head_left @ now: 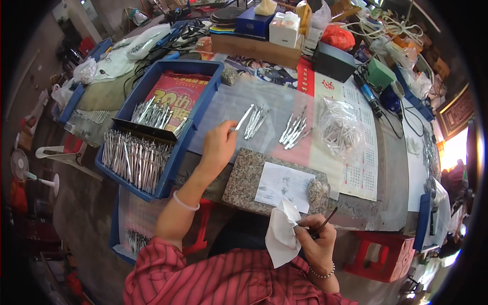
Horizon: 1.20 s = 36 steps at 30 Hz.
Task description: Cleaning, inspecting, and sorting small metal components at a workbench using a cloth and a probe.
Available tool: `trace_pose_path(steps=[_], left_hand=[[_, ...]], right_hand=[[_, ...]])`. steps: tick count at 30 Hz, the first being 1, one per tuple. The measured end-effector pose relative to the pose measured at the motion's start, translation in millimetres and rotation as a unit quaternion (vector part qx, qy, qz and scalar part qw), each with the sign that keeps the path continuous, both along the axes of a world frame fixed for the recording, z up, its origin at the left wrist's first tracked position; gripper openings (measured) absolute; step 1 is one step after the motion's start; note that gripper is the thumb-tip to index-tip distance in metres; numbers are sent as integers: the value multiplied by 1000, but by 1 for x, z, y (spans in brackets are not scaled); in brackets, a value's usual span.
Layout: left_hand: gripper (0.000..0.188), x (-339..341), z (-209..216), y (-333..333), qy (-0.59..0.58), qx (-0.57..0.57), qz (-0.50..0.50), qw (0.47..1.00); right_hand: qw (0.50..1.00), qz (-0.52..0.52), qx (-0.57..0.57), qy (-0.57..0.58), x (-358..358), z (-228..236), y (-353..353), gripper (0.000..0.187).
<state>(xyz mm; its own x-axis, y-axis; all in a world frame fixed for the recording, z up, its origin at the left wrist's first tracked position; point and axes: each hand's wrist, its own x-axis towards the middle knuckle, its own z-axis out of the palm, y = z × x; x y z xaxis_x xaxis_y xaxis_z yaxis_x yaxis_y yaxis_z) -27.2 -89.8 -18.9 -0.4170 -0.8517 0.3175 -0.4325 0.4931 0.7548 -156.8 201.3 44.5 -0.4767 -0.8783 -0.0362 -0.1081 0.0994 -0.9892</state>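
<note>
My left hand reaches over the table, its fingers pinched on a slim silver metal piece. Right beside that piece lies a small bunch of similar slim metal pieces, and a second bunch is farther right. Close to my body, my right hand is closed on a folded white paper. A thin dark stick also sticks out from its fingers. Below the bunches is a speckled stone slab bearing a dark-smudged white sheet and a greyish lump.
At left, a blue tray holds many upright metal pieces. A clear bag of metal pieces lies on the calendar sheet. Boxes and cables crowd the back. A red stool stands under the table's right front edge.
</note>
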Motion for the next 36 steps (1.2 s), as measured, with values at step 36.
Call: trace_pose_path(steps=[36], left_hand=[[19, 77, 53, 140, 306, 451, -200, 814]], right_hand=[[995, 60, -25, 75, 11, 23, -49, 66]])
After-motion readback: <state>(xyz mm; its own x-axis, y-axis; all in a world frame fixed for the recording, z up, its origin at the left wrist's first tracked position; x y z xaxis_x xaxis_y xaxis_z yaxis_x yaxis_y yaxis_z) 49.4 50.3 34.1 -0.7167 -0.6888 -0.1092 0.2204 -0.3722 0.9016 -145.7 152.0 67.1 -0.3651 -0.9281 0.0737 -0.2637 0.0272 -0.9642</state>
